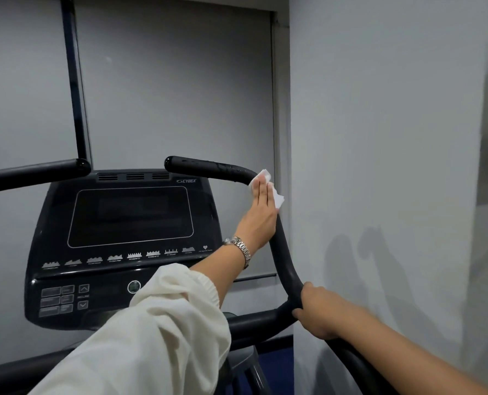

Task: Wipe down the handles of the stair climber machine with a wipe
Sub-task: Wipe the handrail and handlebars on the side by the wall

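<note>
The stair climber's black right handle (208, 166) curves from a horizontal top bar down toward me, and wet streaks shine on the top bar. A white wipe (277, 199) lies on the handle's upper bend. My left hand (261, 215), with a metal watch and a white sleeve, presses the wipe against the bend with flat fingers. Lower down, my right hand (319, 315) is wrapped around the same handle at its lower bend. At the far left, the left handle (37, 171) is untouched.
The black console (129, 218), with a dark screen and buttons, sits between the two handles. A grey wall (379, 138) stands close on the right of the right handle. A grey blind and a dark vertical frame are behind the machine.
</note>
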The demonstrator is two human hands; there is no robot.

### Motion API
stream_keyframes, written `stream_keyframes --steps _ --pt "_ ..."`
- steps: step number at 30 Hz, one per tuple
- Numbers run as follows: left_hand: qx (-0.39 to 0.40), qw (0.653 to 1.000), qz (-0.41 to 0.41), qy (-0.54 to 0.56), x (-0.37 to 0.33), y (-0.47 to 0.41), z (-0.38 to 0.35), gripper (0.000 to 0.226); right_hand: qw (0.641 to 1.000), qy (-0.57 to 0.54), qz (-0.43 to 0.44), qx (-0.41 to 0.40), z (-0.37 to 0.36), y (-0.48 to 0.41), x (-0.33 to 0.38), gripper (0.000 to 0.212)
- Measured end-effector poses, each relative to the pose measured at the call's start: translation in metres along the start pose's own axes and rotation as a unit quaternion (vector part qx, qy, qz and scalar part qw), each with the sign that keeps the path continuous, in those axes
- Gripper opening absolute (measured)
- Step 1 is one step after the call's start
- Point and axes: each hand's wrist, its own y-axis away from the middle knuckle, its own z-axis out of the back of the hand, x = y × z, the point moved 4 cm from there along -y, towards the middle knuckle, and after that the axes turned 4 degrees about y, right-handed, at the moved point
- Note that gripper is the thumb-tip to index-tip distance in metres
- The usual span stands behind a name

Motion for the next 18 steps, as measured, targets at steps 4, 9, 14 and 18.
stream_keyframes --steps 4,9,14,18 --pt "-0.037 0.998 0.034 0.04 0.012 -0.01 0.017 0.063 1.0 0.0 0.009 -0.001 -0.001 -0.001 -0.001 0.038" --pt "-0.064 0.994 0.083 0.015 0.018 -0.022 0.033 0.058 1.0 0.007 0.012 0.0 -0.002 -0.003 0.0 0.039" --pt "-0.02 0.999 -0.023 -0.039 0.018 -0.02 0.042 0.049 1.0 0.011 0.009 0.007 0.0 -0.005 0.0 0.041" --pt "-0.064 0.996 -0.014 -0.055 0.035 -0.017 0.052 0.055 1.0 0.018 0.013 0.002 0.0 -0.006 0.001 0.042"
